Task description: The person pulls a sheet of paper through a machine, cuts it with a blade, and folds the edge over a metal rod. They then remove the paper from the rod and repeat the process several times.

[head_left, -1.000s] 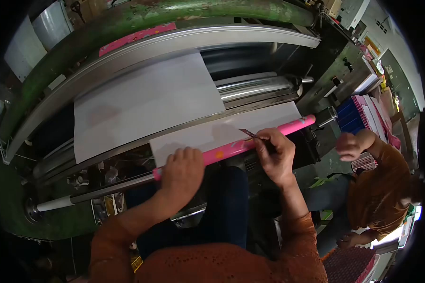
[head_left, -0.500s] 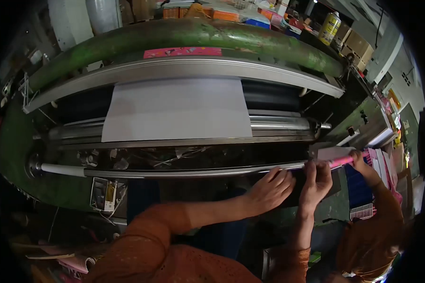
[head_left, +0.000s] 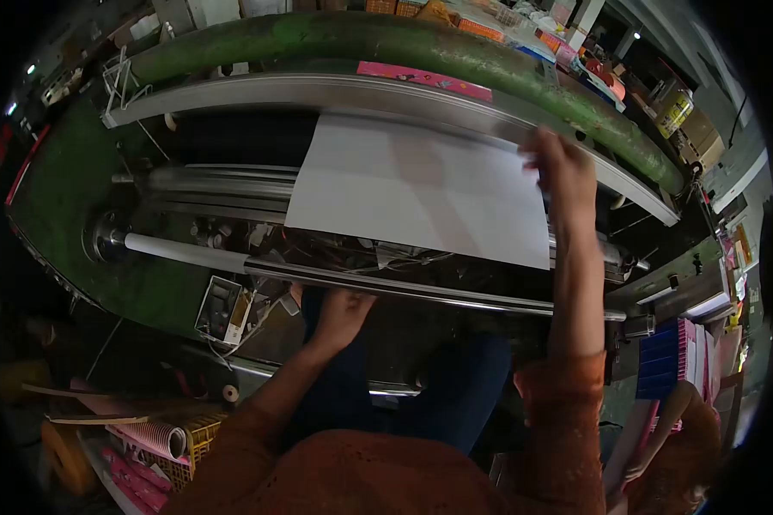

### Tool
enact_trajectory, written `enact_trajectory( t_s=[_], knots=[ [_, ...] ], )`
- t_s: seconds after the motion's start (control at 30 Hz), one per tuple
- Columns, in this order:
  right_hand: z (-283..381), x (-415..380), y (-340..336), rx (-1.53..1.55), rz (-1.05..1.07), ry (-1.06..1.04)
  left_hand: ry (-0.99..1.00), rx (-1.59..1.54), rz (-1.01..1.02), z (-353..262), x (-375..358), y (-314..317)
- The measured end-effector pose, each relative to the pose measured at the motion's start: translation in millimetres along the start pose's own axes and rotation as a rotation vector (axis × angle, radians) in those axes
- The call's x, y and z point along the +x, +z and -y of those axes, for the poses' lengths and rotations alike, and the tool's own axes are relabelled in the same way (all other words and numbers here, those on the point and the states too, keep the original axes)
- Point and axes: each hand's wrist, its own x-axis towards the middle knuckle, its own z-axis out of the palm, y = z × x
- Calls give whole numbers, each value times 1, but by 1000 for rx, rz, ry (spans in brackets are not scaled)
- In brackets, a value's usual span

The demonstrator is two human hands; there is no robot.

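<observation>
My left hand [head_left: 342,319] is at the near side of a long metal bar [head_left: 421,294], its fingers curled against the underside and partly hidden by it. A white tube [head_left: 185,250] sleeves the bar's left end, up against a round flange [head_left: 107,236]. My right hand [head_left: 569,182], smeared by motion, is raised over the right edge of a wide white sheet [head_left: 421,184]. Its fingers look loosely apart, with nothing visible in them. The sheet hangs down from under a pale metal beam [head_left: 318,90] and covers part of the steel rollers [head_left: 223,184].
A green pipe [head_left: 318,36] runs behind the beam. At lower right another person [head_left: 687,446] holds a pink roll [head_left: 634,442]. A small parts tray [head_left: 223,305] sits beneath the bar's left end. A yellow crate [head_left: 199,433] and rolled material stand at lower left.
My left hand has moved left along the bar. My right hand has left the bar's right end and risen to the sheet. The other person's pink roll is now lower, away from the bar.
</observation>
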Motion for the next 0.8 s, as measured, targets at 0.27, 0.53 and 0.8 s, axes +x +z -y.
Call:
enact_trajectory(
  t_s=[0.27, 0.53, 0.8],
  knots=[
    [-203, -184, -18, 712, 116, 666, -133, -812, -191, 25, 38, -33],
    [-234, -175, -44, 851, -273, 566, -119, -732, -416, 12, 10, -39],
    [-198, -202, -63, 696, -250, 542, -184, -600, -311, -14, -30, -47]
  ],
)
